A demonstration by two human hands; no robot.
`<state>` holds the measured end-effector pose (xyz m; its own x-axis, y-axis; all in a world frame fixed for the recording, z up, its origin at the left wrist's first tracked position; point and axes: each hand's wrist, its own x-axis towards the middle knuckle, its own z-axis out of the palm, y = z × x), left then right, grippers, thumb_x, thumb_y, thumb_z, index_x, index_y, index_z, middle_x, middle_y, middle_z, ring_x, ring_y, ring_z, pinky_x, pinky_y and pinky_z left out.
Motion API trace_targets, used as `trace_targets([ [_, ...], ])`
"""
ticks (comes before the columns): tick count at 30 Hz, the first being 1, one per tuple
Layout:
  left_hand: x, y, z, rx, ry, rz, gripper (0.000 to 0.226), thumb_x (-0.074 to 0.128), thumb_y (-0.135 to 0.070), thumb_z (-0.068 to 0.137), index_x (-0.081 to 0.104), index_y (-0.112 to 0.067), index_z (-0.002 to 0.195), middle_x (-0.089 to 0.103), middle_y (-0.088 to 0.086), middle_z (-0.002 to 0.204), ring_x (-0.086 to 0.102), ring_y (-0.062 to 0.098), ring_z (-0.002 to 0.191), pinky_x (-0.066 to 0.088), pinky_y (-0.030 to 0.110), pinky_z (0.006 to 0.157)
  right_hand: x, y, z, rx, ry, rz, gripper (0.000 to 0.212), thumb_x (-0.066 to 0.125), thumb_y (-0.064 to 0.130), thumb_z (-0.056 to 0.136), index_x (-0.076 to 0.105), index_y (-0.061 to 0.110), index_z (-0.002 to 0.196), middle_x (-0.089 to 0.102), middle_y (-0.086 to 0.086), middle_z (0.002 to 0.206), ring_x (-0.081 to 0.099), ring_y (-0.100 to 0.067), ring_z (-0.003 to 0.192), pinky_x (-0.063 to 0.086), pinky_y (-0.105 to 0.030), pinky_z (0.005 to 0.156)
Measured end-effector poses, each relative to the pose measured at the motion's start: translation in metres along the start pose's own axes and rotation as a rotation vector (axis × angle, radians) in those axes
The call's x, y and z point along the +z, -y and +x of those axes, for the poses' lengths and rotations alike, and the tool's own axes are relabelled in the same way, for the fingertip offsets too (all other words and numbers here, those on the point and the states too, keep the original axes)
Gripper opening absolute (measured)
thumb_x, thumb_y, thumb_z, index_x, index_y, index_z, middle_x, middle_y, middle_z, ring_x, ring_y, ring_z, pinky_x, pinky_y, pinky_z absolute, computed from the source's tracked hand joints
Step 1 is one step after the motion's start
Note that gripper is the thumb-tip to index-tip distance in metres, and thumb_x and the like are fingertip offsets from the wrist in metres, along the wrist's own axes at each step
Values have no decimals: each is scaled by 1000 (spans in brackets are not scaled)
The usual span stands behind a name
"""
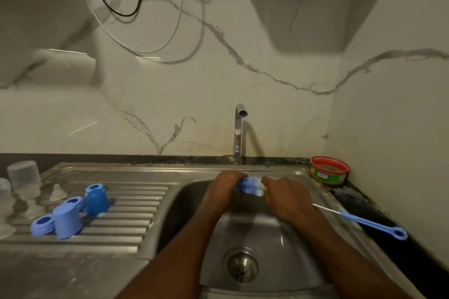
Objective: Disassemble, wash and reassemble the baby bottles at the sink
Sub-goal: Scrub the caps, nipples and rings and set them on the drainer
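Over the far part of the steel sink basin (pixel 184 213), under the tap (pixel 239 128), both hands grasp a blue-and-white bristled bottle brush (pixel 250 185) held level between them. The left hand (pixel 224 189) curls around its left end and the right hand (pixel 284 199) around its right end. Blue plastic caps (pixel 66 221) and rings (pixel 42 224) stand on the drainboard (pixel 126 213) at left. A thin blue-handled brush (pixel 369 222) lies on the sink's right rim.

Blue caps (pixel 66 222) and rings (pixel 43 224), blue-and-white brush (pixel 250 185), red-and-green tub (pixel 330 170), grey-veined white marble wall (pixel 170 104).
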<state>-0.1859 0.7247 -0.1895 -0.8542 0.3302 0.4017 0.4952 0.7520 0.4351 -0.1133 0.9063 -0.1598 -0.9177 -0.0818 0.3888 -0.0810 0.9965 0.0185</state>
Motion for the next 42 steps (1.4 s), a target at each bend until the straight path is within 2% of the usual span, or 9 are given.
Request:
trace_targets([
  [2, 2, 2, 5, -49, -31, 49, 43, 76, -35, 88, 62, -24, 127, 65, 0, 123, 61, 14, 111, 49, 37, 103, -1, -9, -1, 14, 2, 16, 33, 49, 49, 98, 57, 37, 127, 69, 4, 110, 66, -18, 95, 53, -36, 83],
  [8, 25, 0, 6, 212, -113, 153, 46, 75, -32, 89, 61, -25, 132, 64, -2, 128, 58, 16, 115, 47, 33, 100, -5, -23, 2, 15, -16, 4, 35, 52, 49, 95, 62, 34, 125, 69, 1, 113, 64, -20, 100, 41, -31, 75],
  [12, 32, 13, 5, -22, -288, 115, 37, 78, -42, 85, 64, -31, 117, 68, -7, 113, 61, 7, 99, 51, 29, 90, -2, -27, 3, 21, 14, 66, 36, 51, 55, 95, 60, 35, 124, 70, 2, 113, 64, -21, 103, 46, -34, 80],
  [17, 29, 9, 7, 179, -177, 89, 37, 77, -30, 88, 66, -21, 122, 68, 2, 120, 61, 16, 109, 47, 33, 100, 2, -20, 8, -24, 24, 46, 41, 53, 55, 96, 60, 32, 129, 69, 0, 116, 64, -21, 102, 48, -36, 86],
  [21, 27, 28, 10, 9, -293, 80, 37, 81, -37, 83, 67, -22, 113, 70, -1, 110, 59, 8, 95, 48, 26, 87, -1, -19, 8, -27, -21, 87, 40, 54, 57, 95, 64, 34, 126, 71, 2, 112, 65, -21, 101, 49, -35, 84],
  [25, 25, 8, 8, 249, -131, 161, 37, 78, -29, 87, 68, -18, 122, 69, 4, 116, 61, 20, 107, 47, 34, 95, 2, -21, 10, -21, 35, 50, 37, 61, 49, 94, 67, 27, 124, 71, -2, 111, 65, -21, 97, 44, -30, 76],
  [31, 37, 22, 7, 31, -107, 187, 44, 77, -46, 85, 65, -24, 122, 65, 0, 114, 59, 14, 101, 50, 31, 91, 12, -17, 13, -38, 196, 172, 35, 66, 30, 96, 64, 25, 131, 70, -3, 116, 64, -16, 98, 52, -30, 90],
  [35, 36, 21, 6, 146, -50, 111, 46, 76, -39, 88, 63, -20, 127, 61, 3, 121, 56, 16, 107, 47, 30, 93, 18, -21, 22, -29, 212, 132, 32, 68, 20, 95, 68, 17, 126, 70, -8, 114, 67, -22, 101, 53, -33, 93],
  [42, 30, 21, 13, 118, -170, -25, 44, 76, -29, 88, 61, -21, 129, 62, 3, 128, 58, 18, 115, 49, 36, 101, 10, -20, 20, -123, -12, 155, 33, 64, 16, 96, 68, 25, 128, 72, -5, 116, 67, -23, 103, 54, -37, 91],
])
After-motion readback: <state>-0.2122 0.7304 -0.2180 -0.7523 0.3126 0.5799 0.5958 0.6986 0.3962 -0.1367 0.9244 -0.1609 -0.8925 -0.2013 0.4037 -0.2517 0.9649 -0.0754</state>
